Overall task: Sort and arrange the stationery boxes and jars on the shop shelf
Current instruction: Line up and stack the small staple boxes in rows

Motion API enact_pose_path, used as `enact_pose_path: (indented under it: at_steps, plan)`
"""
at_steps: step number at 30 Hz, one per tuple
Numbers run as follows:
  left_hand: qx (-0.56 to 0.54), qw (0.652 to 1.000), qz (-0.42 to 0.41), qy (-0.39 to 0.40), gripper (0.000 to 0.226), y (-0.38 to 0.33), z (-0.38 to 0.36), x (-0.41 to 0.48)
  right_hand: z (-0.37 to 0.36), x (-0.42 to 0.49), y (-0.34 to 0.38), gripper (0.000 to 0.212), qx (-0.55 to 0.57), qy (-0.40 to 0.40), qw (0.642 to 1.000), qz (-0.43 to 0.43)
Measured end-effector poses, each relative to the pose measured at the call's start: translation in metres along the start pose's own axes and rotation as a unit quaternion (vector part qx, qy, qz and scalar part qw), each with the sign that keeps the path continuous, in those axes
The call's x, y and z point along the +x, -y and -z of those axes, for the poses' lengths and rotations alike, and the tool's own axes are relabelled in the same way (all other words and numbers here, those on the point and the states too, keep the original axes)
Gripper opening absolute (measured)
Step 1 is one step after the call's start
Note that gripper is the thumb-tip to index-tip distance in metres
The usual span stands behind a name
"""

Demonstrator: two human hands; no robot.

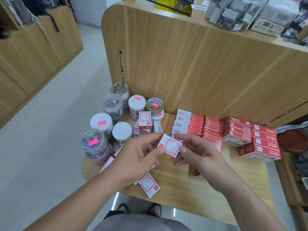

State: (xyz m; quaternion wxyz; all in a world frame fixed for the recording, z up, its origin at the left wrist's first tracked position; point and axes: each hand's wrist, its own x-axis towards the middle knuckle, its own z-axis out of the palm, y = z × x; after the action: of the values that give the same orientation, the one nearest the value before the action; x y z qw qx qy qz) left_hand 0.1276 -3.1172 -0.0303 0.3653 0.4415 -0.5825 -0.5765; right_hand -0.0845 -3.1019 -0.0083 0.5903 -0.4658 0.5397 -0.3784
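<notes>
Shelf [183,185]: L hand [138,157], R hand [200,157] pinch white box [170,145], print unreadable.

Bright, even light — soft shadows, edges bowed, upper corners blurred.

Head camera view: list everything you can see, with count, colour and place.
jars: about nine, clear, some white lids, some stacked, shelf's left end.
red boxes: many, red, stacked in rows, back right of shelf.
small boxes: several, white with red frame, by the jars and near the front edge.
held box: one, white with red frame, above the shelf.
shelf: one, light wood.
big jar: one, clear, upper shelf.
left hand: grip on held box.
right hand: grip on held box.
</notes>
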Motion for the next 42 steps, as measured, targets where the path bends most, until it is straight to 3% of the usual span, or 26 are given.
enact_pose_path:
  at_steps: [3,6,9,11,16,20,23,30,36,42]
  plan:
    - [0.012,1.000,0.002,0.021,0.037,-0.001,0.001,0.001,0.003,0.001,0.005,0.027,-0.024,-0.005,1.000,0.010]
    - [0.006,1.000,0.005,-0.018,0.035,0.005,0.000,0.002,0.001,0.000,0.005,0.024,-0.084,-0.003,0.996,0.003]
    - [0.086,0.995,-0.042,-0.017,0.032,0.004,0.000,0.004,-0.003,0.002,0.007,0.040,-0.279,-0.019,0.953,0.116]
    - [0.100,0.994,-0.038,-0.014,0.032,0.003,-0.002,0.008,-0.006,0.006,0.005,0.050,-0.332,-0.011,0.931,0.150]
    - [0.067,0.997,-0.038,-0.017,0.027,-0.007,0.000,0.012,-0.003,0.014,-0.003,0.046,-0.355,-0.027,0.924,0.138]
    - [0.236,0.967,-0.082,-0.053,0.022,0.010,0.020,0.001,0.001,0.008,-0.024,0.035,-0.386,-0.111,0.911,0.094]
    - [0.337,0.930,-0.138,-0.048,0.018,0.022,0.033,-0.015,-0.003,0.006,-0.041,0.039,-0.415,-0.157,0.886,0.134]
    - [0.314,0.936,-0.152,-0.038,0.027,0.039,0.035,-0.033,-0.011,0.011,-0.057,0.031,-0.444,-0.228,0.862,0.088]
    - [0.327,0.930,-0.163,-0.037,0.031,0.040,0.038,-0.041,-0.016,0.012,-0.052,0.053,-0.521,-0.238,0.816,0.081]
    - [0.340,0.928,-0.144,-0.059,0.028,0.042,0.044,-0.055,-0.017,0.017,-0.057,0.034,-0.540,-0.238,0.800,0.110]
